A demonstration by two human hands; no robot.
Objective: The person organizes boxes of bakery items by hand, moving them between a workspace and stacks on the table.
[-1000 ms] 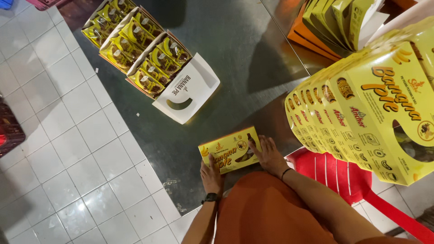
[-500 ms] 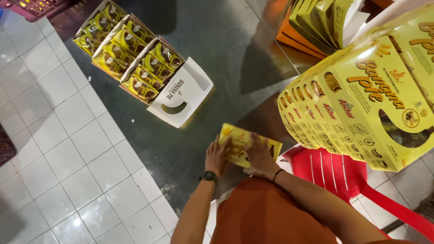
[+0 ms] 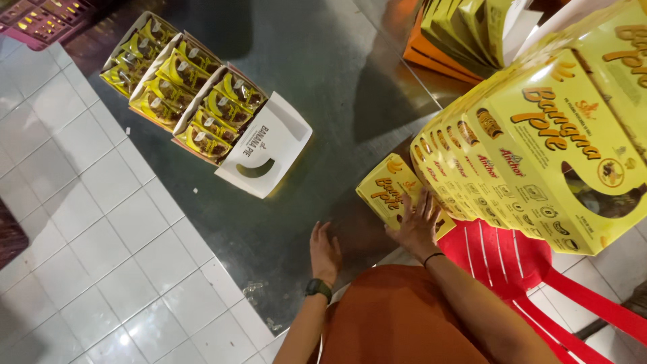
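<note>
Hands slide a yellow box over to the stack

The left hand (image 3: pixel 325 251) has let go since a moment ago and now rests open on the dark shiny table (image 3: pixel 323 101), holding nothing. The flat yellow cardboard box (image 3: pixel 394 192) has moved right, up against the row of yellow boxes (image 3: pixel 512 155) on the red plastic chair (image 3: pixel 512 259). Its long side runs from upper left to lower right. The right hand (image 3: pixel 418 226) lies flat on it, fingers spread.

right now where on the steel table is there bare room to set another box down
The widest bare patch of the steel table lies between the open trays of pies and the row of yellow boxes. A smaller patch sits ahead of the left hand. It is crowded at the right, where the right hand presses a yellow box against the row.
</note>
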